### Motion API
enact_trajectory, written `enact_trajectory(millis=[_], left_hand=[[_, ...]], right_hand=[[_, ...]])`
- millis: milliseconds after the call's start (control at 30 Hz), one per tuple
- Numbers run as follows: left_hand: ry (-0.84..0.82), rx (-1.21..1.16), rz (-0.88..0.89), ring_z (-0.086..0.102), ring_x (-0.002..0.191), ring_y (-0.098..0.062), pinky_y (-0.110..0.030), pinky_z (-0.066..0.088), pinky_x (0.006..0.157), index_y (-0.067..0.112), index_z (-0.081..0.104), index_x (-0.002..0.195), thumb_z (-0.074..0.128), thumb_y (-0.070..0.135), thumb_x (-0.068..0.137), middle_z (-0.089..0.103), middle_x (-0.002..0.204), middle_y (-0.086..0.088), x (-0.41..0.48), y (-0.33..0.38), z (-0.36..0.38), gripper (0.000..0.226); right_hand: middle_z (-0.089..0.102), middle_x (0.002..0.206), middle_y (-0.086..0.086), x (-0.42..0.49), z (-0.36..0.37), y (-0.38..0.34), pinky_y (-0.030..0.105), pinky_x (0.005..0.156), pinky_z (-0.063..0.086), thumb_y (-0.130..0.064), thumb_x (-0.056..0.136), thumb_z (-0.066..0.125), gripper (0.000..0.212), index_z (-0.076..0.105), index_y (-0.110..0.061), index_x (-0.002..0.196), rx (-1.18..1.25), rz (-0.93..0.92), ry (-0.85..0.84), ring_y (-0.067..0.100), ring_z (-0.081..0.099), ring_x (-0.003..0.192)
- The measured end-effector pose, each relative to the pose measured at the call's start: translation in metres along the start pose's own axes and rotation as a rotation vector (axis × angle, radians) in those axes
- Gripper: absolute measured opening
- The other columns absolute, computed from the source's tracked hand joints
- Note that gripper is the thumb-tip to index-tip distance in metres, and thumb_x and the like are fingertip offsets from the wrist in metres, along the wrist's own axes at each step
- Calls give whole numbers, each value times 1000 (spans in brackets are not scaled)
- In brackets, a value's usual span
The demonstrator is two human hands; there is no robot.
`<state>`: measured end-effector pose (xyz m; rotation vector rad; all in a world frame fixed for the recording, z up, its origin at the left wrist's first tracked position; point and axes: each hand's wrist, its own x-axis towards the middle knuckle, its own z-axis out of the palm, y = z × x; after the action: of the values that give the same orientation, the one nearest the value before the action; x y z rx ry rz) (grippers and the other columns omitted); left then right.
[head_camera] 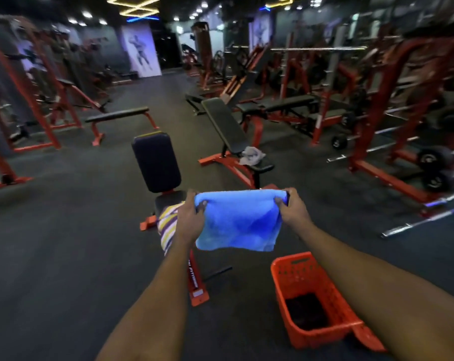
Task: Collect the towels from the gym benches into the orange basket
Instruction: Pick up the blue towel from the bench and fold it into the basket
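Note:
I hold a blue towel [237, 221] stretched out in the air in front of me. My left hand [190, 216] grips its upper left corner and my right hand [291, 205] grips its upper right corner. A striped towel [167, 229] hangs over the seat of the nearest upright bench [156, 162], just left of my left hand. A grey towel [252, 155] lies crumpled on the seat of the incline bench [227, 126] behind. The orange basket [322, 332] stands on the floor at lower right, under my right forearm, with something dark inside.
A flat bench [117, 115] stands at the mid left and another bench [280, 102] at the right. Red racks [371, 121] with dumbbells and barbells line the right side, more red frames [48, 121] the left. Dark rubber floor runs down the middle.

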<state>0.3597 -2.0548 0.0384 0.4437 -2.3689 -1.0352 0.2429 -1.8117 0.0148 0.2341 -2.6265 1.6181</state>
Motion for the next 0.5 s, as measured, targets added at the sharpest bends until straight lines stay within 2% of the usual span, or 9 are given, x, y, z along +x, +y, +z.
enact_trajectory(millis=[100, 200, 267, 333, 500], left_hand=[[29, -49, 55, 61, 86, -31, -32, 39, 68, 18, 44, 117, 44, 28, 99, 63, 91, -9, 9, 26, 62, 21], [-19, -56, 34, 62, 88, -36, -36, 43, 68, 21, 40, 125, 38, 33, 100, 64, 95, -17, 18, 37, 132, 28], [-41, -56, -1, 63, 94, -38, -40, 47, 75, 24, 38, 128, 38, 35, 100, 65, 100, -19, 16, 37, 162, 31], [-78, -55, -40, 64, 95, -35, -39, 47, 76, 23, 41, 122, 40, 32, 100, 66, 100, -16, 11, 35, 207, 24], [-212, -89, -240, 64, 91, -25, -33, 45, 73, 27, 44, 103, 39, 30, 99, 66, 93, 0, -19, 15, 330, 7]], right_hand=[[65, 105, 25, 17, -30, 25, 36, 75, 43, -25, 100, 47, 27, 45, -10, 123, 17, 19, 142, 38, 62, 97], [64, 92, 24, 46, -59, 69, 36, 69, 41, -30, 102, 41, 27, 43, -14, 124, -44, 22, 200, 39, 63, 88], [60, 80, 17, 56, -70, 94, 35, 65, 40, -31, 102, 41, 26, 44, -17, 123, -77, 41, 194, 40, 63, 83], [57, 75, 12, 70, -81, 135, 33, 63, 37, -30, 102, 41, 24, 44, -17, 122, -112, 85, 168, 41, 63, 80], [66, 90, 28, 102, -95, 266, 39, 67, 44, -24, 101, 45, 28, 48, -9, 125, -189, 222, 57, 47, 65, 88]])
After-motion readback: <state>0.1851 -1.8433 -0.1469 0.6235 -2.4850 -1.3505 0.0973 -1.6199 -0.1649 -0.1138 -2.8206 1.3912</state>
